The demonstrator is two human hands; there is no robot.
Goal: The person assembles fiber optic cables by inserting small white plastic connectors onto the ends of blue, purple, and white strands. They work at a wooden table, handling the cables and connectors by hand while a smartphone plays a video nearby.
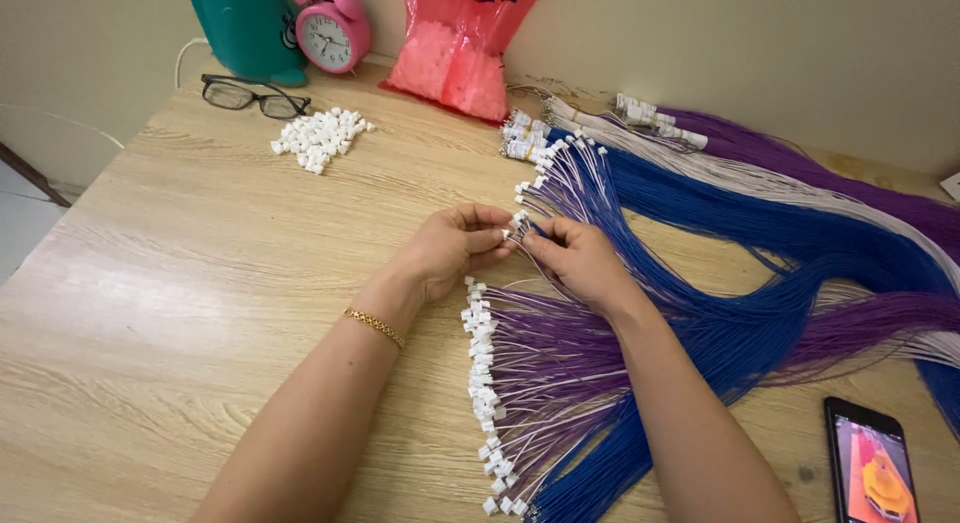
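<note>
Small white connector (519, 221), on thin wires (560, 183): was pinched between fingertips of left hand (452, 245) and right hand (575, 258), both closed on it, above the finished purple-wired row (482, 383); loose connector pile (318, 137) lay well beyond.

A wooden table (200, 283) on which wire bundles (720, 233), white connectors (318, 136), glasses (255, 95), a clock (332, 33) and a phone (872, 468) are laid.

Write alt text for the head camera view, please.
Two hands, left hand and right hand, pinch a small white connector on thin wires over a wooden table. Purple wires and blue wires fan out; loose connectors lie behind.
</note>
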